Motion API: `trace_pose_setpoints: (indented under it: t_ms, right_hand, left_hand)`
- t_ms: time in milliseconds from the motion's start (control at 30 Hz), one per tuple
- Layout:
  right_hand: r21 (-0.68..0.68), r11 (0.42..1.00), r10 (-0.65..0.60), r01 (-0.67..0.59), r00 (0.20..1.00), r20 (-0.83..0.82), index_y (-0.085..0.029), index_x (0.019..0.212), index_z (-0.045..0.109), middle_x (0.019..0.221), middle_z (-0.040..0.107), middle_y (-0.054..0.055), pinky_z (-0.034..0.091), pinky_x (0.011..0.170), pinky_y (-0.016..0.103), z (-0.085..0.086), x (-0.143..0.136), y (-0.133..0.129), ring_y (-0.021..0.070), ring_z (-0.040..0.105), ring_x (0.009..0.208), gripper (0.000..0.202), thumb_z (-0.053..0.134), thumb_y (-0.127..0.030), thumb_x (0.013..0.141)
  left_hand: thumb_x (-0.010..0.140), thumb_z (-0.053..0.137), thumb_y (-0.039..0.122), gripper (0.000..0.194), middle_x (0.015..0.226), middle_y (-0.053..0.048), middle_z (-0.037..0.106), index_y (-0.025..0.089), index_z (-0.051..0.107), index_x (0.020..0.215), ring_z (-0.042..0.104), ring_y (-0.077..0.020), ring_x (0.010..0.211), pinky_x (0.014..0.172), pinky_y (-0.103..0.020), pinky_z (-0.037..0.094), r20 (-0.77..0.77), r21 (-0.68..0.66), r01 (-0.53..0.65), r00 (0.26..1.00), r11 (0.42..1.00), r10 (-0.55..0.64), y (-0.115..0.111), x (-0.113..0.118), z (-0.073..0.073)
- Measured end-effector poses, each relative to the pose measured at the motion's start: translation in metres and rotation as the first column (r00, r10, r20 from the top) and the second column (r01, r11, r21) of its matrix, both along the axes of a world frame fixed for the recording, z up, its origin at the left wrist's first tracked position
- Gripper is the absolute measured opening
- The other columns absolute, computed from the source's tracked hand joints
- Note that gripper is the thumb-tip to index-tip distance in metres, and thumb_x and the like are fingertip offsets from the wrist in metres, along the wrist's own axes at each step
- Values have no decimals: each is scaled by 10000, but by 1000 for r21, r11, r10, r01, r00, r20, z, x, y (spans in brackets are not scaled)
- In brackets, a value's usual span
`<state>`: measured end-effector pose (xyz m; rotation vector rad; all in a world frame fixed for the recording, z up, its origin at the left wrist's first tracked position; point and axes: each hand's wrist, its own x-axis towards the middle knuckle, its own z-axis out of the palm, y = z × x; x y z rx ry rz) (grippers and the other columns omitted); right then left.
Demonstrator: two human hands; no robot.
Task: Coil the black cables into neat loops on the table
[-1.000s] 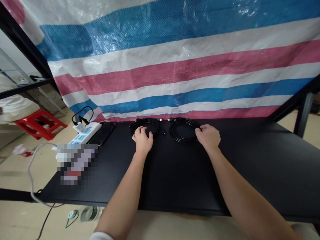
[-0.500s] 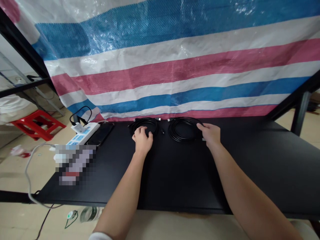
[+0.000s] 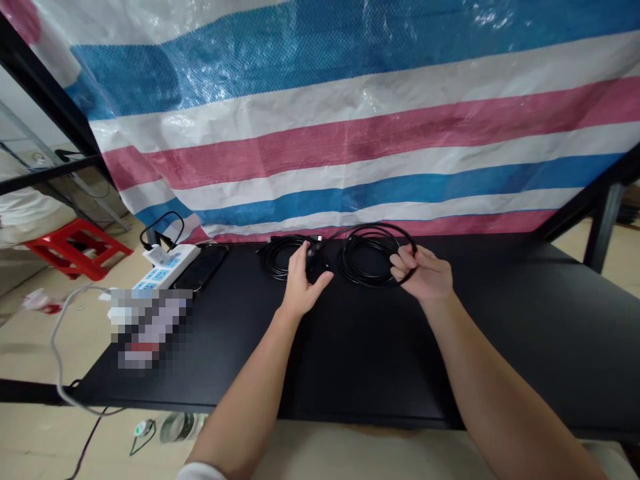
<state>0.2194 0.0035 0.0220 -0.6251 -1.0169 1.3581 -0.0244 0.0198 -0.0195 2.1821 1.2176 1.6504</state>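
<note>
Mid-frame, the left hand (image 3: 307, 283) is spread, thumb parted, by the left cable coil (image 3: 271, 263); right of centre, the right hand (image 3: 423, 272) pinches a loop of the right cable coil (image 3: 367, 280) over the tabletop (image 3: 360, 360).

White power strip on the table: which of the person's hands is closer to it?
The left hand. It is to the right of the white power strip, past the dark phone; the right hand is farther to the right, holding a loop of black cable.
</note>
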Motion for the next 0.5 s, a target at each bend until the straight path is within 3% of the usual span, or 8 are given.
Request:
trace_pose_setpoints:
  t_ms: [100, 200, 267, 333, 400, 500]
  right_hand:
    - [-14, 998, 58, -58, 998, 38, -277, 624, 675, 497, 448, -28, 263, 420, 256, -1, -5, -1, 105, 303, 480, 104, 748, -289, 551]
    - [-43, 999, 36, -32, 996, 85, -258, 645, 688, 574, 551, -3, 286, 433, 265, 0, -9, 0, 105, 356, 489, 138, 757, -296, 531]
    - [-50, 996, -65, 71, 991, 115, -238, 682, 696, 596, 567, 11, 299, 434, 269, 0, -9, 2, 110, 384, 484, 189, 729, -383, 565]
    - [-50, 966, -244, 254, 958, 153, -224, 693, 684, 589, 552, 10, 293, 423, 264, -2, -5, 7, 107, 375, 455, 276, 648, -491, 629]
    - [-52, 871, -461, 488, 850, 254, -220, 670, 653, 571, 529, 0, 287, 414, 258, -8, 2, 14, 106, 363, 431, 314, 576, -524, 677]
    - [31, 629, -668, 777, 520, 532, -215, 651, 630, 586, 553, 8, 400, 503, 289, -19, 16, 23, 158, 499, 532, 213, 589, -422, 676]
  left_hand:
    - [827, 574, 428, 362, 1030, -107, 674, 205, 615, 1109, 633, -220, 964, 815, -366, 516, 39, 42, 17, 999, 999, -18, -7, 10, 5]
    - [832, 572, 341, 178, 726, -42, 674, 200, 681, 818, 629, -161, 674, 657, -294, 510, 134, -9, 28, 991, 1000, -27, -14, 16, 15]
    - [789, 619, 317, 146, 635, -11, 636, 200, 674, 721, 593, -141, 596, 595, -264, 478, 225, -98, 45, 974, 994, -22, -17, 16, 21]
    - [734, 675, 296, 193, 506, 34, 526, 195, 618, 581, 513, -106, 501, 518, -227, 412, 341, -199, 50, 940, 979, 21, -17, 15, 26]
    - [690, 721, 285, 367, 409, 68, 360, 180, 477, 437, 377, -64, 414, 439, -204, 307, 476, -292, 70, 875, 954, 82, -16, 12, 30]
    - [705, 719, 361, 565, 363, 76, 250, 177, 302, 373, 236, -36, 358, 375, -204, 172, 690, -366, 194, 713, 910, 125, -11, 7, 34]
